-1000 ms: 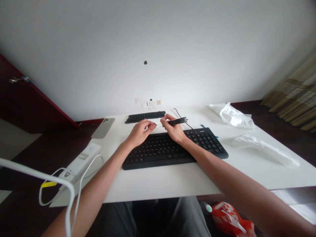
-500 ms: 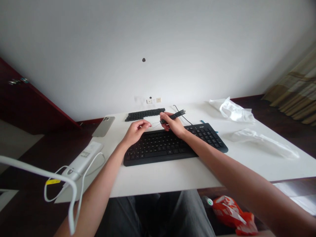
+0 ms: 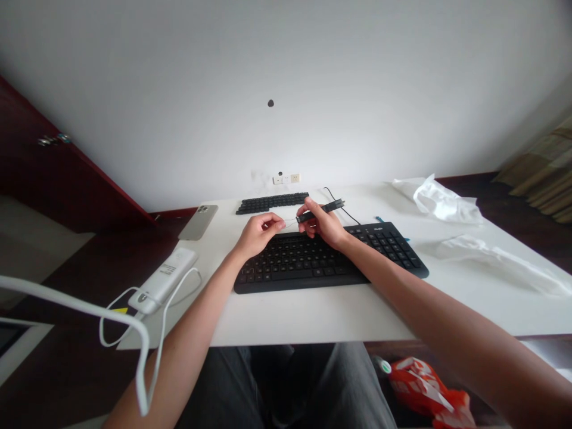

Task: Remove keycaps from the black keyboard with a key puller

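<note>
My right hand (image 3: 322,221) grips a black stick-like tool (image 3: 331,206), which looks like a wire keycap puller, above the keyboard's back edge. Thin wires (image 3: 290,221) run from its left end to my left hand (image 3: 263,231), whose thumb and fingertips are pinched together on them. Beneath both hands lies a black keyboard (image 3: 308,271), partly covered by my right forearm. Several loose black keycaps (image 3: 272,202) stand in rows behind it, near the wall.
A grey phone (image 3: 199,223) and a white power strip (image 3: 167,277) with a looping white cable (image 3: 145,339) lie at left. Crumpled white wrapping (image 3: 444,199) and a second white sheet (image 3: 491,256) lie at right. A red bag (image 3: 424,387) sits below the table.
The view has shifted slightly, so everything sits further right. The wires between my hands look straighter and closer together; both hands keep their hold.
</note>
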Demonstrator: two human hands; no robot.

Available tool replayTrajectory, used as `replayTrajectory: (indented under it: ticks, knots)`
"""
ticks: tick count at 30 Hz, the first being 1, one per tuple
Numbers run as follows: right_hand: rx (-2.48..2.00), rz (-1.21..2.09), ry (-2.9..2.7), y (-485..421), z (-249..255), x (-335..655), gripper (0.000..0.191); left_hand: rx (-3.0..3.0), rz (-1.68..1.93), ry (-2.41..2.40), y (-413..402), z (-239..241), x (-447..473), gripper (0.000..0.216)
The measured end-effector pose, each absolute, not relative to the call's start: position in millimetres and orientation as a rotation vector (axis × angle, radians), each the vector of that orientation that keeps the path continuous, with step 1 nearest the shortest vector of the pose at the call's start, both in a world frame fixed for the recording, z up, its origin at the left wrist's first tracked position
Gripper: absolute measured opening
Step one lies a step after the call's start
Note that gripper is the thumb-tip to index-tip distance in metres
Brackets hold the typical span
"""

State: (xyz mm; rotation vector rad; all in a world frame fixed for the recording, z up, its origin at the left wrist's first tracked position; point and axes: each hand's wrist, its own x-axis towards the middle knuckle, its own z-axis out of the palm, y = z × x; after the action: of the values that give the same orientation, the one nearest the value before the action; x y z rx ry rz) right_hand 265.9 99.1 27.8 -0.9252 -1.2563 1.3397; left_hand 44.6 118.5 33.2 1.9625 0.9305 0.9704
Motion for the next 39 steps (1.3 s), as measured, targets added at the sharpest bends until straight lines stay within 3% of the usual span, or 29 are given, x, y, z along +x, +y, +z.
replayTrajectory:
  ticks: [5, 16, 24, 39]
  knots:
    - [-1.034, 1.316, -1.209, 99, 29, 266, 0.063, 1.964, 0.998, 0.966, 121, 31, 43, 0.028]
    - [-1.145, 0.923, -1.391, 100, 36, 272, 0.058, 2.157, 0.974, 1.139, 113, 35, 43, 0.019]
    - [-1.007, 1.165, -1.468, 96, 36, 268, 0.034, 2.032, 0.863, 0.902, 111, 36, 49, 0.036]
    - [-0.939, 1.235, -1.345, 104, 27, 269, 0.047, 1.966, 0.889, 0.870, 112, 35, 48, 0.031]
